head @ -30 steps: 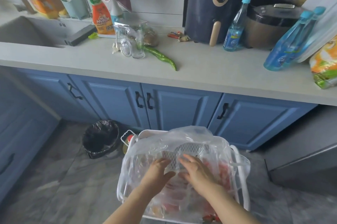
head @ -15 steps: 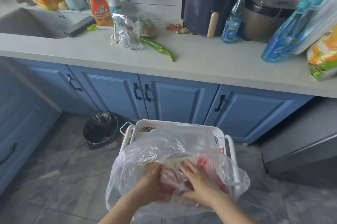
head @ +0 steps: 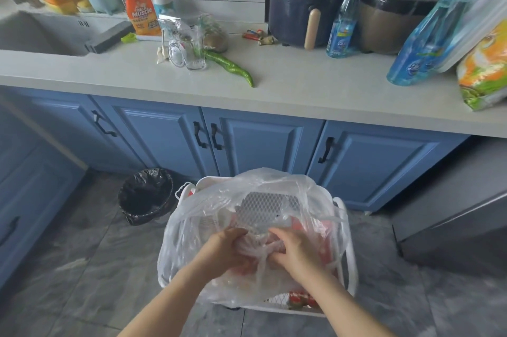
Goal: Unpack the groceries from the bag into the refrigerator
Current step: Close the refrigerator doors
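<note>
Left hand (head: 225, 250) and right hand (head: 295, 250) both pinch the knotted plastic bag (head: 192, 226); thin film may tear, spilling groceries into the white basket (head: 347, 268)

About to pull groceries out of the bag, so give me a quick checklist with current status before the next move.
1. Both hands on bag: ok. Left hand and right hand grip the gathered plastic of the bag.
2. Bag mouth open: not ok, plastic is bunched between the hands.
3. Bag supported: ok, it sits in the white basket.
4. Contents identified: cannot tell, only red packaging shows through the plastic.
5. Refrigerator door open: cannot tell; no open door is in view.
</note>
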{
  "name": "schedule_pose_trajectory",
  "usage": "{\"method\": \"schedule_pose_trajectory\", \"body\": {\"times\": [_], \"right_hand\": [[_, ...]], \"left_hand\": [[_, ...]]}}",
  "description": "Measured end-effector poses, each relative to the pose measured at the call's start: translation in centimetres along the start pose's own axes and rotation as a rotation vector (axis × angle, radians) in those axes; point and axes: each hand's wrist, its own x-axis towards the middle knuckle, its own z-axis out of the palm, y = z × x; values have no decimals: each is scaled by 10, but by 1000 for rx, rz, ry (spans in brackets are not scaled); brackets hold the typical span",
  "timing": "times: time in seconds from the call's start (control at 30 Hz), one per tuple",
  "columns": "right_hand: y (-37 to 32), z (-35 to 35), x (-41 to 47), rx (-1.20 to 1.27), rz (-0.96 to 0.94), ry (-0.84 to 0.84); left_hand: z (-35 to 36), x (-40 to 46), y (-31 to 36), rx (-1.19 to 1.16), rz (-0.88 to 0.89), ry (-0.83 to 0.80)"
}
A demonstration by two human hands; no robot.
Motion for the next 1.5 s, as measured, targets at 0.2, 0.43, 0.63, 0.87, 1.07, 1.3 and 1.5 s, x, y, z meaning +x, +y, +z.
{"method": "schedule_pose_trajectory", "body": {"times": [0.2, 0.43, 0.63, 0.87, 1.07, 1.3, 1.5], "right_hand": [[-2, 12, 1, -160, -119, -111], [-5, 17, 6, -200, 2, -171], [-10, 24, 12, -220, -74, -84], [-13, 25, 15, -72, -155, 20], [-38, -13, 6, -30, -215, 109], [-76, -68, -42, -60, -185, 156], [-77, -134, -110, -48, -102, 326]], "left_hand": [[0, 7, 2, 46, 104, 164], [19, 4, -12, 305, 15, -6], [26, 13, -7, 392, 55, 51], [13, 16, -11, 225, 165, 123], [-20, 1, 19, 246, 230, 132], [-50, -38, 72, 215, 351, 109], [-48, -58, 159, 234, 514, 11]]}}
